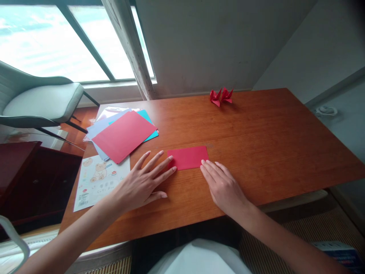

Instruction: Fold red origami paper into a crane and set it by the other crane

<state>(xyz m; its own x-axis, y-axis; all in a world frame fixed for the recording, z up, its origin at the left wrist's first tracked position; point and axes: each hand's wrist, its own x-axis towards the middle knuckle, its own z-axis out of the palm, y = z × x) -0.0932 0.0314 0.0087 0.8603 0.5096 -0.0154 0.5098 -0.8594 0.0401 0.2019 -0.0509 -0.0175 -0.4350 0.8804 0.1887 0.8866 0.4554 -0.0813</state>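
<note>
A red paper rectangle [188,157] lies flat on the wooden table in front of me, its long side running left to right. My left hand [149,177] is spread, and its fingertips rest on the paper's left end. At the paper's lower right corner, my right hand [221,180] touches with its fingertips; those fingers are stretched out and lie close together. Neither hand grasps anything. Whether the rectangle is folded or a single layer, I cannot tell.
Left of my hands, a larger red sheet [125,135] tops a pile of lilac and teal paper [149,118]. A bear-printed sheet [99,179] lies nearer me. Two red folded-paper figures [221,97] stand at the table's far edge. A chair [42,101] stands by the window.
</note>
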